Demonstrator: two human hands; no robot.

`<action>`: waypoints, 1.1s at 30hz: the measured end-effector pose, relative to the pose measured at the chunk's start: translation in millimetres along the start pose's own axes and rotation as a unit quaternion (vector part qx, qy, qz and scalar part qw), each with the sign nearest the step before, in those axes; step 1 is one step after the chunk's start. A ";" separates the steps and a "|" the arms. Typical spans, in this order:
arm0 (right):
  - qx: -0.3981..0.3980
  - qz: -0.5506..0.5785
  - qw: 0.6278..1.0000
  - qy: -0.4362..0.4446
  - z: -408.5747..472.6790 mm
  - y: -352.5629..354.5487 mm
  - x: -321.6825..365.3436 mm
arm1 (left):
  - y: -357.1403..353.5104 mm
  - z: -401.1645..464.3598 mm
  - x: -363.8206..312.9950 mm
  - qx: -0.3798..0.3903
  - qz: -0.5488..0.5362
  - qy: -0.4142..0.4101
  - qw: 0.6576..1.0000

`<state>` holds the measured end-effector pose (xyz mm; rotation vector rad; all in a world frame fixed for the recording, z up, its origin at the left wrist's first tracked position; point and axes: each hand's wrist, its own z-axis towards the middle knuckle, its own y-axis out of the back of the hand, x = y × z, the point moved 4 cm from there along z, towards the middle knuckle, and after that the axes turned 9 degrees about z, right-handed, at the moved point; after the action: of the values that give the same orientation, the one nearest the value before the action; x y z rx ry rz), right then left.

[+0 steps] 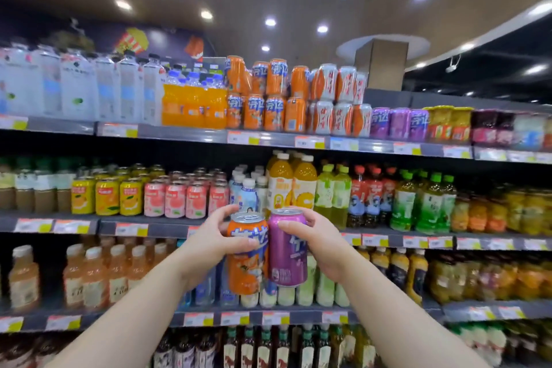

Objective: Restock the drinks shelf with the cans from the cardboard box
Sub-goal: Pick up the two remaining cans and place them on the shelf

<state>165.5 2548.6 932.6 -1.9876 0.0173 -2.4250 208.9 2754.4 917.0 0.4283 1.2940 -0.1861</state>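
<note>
Holding orange can (247,254), purple can (287,248) upright, touching.

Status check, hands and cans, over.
Left hand grips orange can; right hand grips purple can. Cans side by side, held before the shelves. Matching cans on top shelf. Nothing in the way.
</note>
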 end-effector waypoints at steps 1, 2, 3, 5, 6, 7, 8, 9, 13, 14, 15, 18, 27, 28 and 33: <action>-0.013 0.012 1.000 0.013 6.7 7.1 10.2 | -3.8 11.9 -8.0 -0.003 -0.012 -0.011 1.000; -0.022 0.018 0.999 0.025 13.4 14.7 20.2 | -7.6 23.3 -16.8 -0.003 -0.020 -0.021 1.000; -0.025 0.021 0.999 0.038 20.4 22.0 29.8 | -11.3 34.0 -25.8 -0.001 -0.026 -0.030 0.999; -0.022 0.019 0.997 0.070 36.7 38.8 48.6 | -16.1 57.7 -44.1 -0.004 -0.029 -0.050 0.998; -0.022 0.014 0.996 0.086 45.6 47.6 57.5 | -16.9 69.4 -54.0 -0.012 -0.024 -0.060 0.998; -0.027 0.009 0.995 0.101 55.2 56.3 65.4 | -16.9 81.4 -64.3 -0.020 -0.017 -0.069 0.997; -0.032 0.007 0.993 0.115 64.9 65.3 72.5 | -16.0 94.3 -74.2 -0.027 -0.014 -0.079 0.996; -0.038 0.007 0.991 0.128 75.1 73.9 78.8 | -15.4 108.3 -84.2 -0.033 -0.017 -0.090 0.995; -0.035 0.023 0.987 0.158 117.6 104.3 93.3 | -14.1 163.7 -123.0 -0.092 -0.052 -0.122 0.987; -0.026 0.027 0.986 0.159 128.7 111.0 95.3 | -16.0 177.1 -133.1 -0.106 -0.058 -0.135 0.983; -0.021 0.029 0.987 0.159 139.1 116.7 96.4 | -17.8 190.7 -143.3 -0.117 -0.059 -0.146 0.981; -0.012 0.028 0.988 0.154 165.3 134.1 98.9 | -22.3 227.7 -173.3 -0.142 -0.065 -0.166 0.974; -0.005 0.024 0.986 0.164 208.0 177.6 97.2 | -29.2 295.5 -196.9 -0.125 0.031 -0.164 0.978; -0.009 0.026 0.986 0.167 212.7 180.3 97.6 | -29.4 300.9 -193.1 -0.119 0.036 -0.162 0.979; 0.007 0.008 0.983 0.184 236.6 183.7 109.8 | -28.7 320.2 -180.2 -0.066 0.036 -0.164 0.984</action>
<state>375.5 2362.5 1084.4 -1.4974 0.0161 -2.7328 433.8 2579.1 1150.4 0.3153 0.9591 -0.1041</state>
